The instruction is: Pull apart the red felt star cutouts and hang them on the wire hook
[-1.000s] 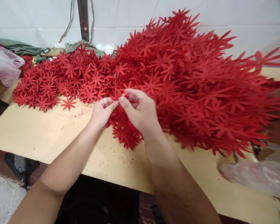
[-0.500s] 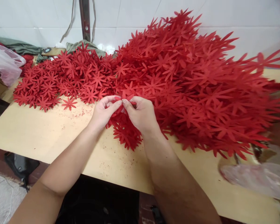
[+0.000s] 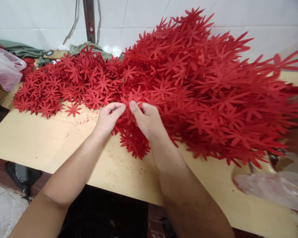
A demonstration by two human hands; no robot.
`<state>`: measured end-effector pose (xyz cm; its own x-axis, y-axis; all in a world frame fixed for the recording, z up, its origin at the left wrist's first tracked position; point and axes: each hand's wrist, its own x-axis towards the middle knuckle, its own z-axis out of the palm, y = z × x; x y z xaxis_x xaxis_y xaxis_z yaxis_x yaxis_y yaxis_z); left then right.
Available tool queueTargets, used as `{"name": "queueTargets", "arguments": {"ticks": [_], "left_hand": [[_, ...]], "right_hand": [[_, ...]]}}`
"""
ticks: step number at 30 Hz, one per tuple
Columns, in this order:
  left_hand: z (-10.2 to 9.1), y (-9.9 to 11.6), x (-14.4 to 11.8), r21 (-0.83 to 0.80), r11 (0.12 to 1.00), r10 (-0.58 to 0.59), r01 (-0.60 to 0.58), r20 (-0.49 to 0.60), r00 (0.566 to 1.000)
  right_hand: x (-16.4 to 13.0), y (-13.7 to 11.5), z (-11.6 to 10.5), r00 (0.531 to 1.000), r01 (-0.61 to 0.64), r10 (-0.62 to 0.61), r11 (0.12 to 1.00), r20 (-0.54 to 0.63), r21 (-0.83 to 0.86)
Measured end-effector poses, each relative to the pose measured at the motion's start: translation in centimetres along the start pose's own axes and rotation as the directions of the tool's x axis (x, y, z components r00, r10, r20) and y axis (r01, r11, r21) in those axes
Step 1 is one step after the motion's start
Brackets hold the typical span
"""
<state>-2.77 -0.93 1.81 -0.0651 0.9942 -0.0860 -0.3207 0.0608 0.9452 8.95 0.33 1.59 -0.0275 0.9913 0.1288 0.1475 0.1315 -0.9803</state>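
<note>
A big heap of red flower-shaped cutouts (image 3: 203, 82) covers the right and back of the tan table (image 3: 52, 142). A flatter spread of smaller red flowers (image 3: 64, 82) lies at the left. My left hand (image 3: 108, 119) and my right hand (image 3: 146, 120) meet at the near edge of the heap. Both pinch a red flower cutout (image 3: 127, 109) between thumb and fingers, above a small stack of red flowers (image 3: 134, 142) lying under my hands.
A single loose flower (image 3: 73, 110) lies apart on the table. A clear plastic bag (image 3: 3, 67) sits at the far left, another plastic bag (image 3: 270, 188) at the near right. Green cloth (image 3: 20, 49) and a metal post (image 3: 89, 19) stand against the white tiled wall.
My hands have dropped slightly toward the table and drawn closer together on the flower. The heaps have not moved.
</note>
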Motion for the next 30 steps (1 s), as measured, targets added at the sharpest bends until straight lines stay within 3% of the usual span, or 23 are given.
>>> {"name": "queueTargets", "arguments": {"ticks": [8,11,15,19,25,30], "left_hand": [[-0.8,0.4,0.6,-0.105,0.995,-0.019,0.0,-0.179,0.984],[-1.0,0.3,0.8,-0.083,0.997,-0.026,0.008,-0.219,0.975],[-1.0,-0.1,1.0,0.006,0.999,0.053,-0.053,-0.23,0.972],[-0.9,-0.4,0.8,0.033,0.992,0.122,-0.119,-0.167,0.978],[-0.2,-0.7,0.2,-0.007,1.0,0.029,-0.029,0.057,0.998],[0.0,-0.4,-0.1,-0.049,0.999,0.016,-0.014,0.042,0.999]], "right_hand": [[0.0,-0.1,-0.6,0.985,-0.011,-0.016,0.988,0.174,0.153],[0.1,0.1,-0.8,0.994,-0.022,0.003,0.984,0.11,0.175],[0.4,0.2,-1.0,0.999,-0.04,0.039,0.993,0.014,0.113],[0.4,0.3,-1.1,0.999,-0.025,0.024,0.998,0.023,0.059],[0.2,0.1,-1.1,0.999,0.026,-0.025,1.0,0.039,-0.016],[0.0,0.0,-0.7,0.998,0.001,-0.004,0.998,0.061,0.061]]}}
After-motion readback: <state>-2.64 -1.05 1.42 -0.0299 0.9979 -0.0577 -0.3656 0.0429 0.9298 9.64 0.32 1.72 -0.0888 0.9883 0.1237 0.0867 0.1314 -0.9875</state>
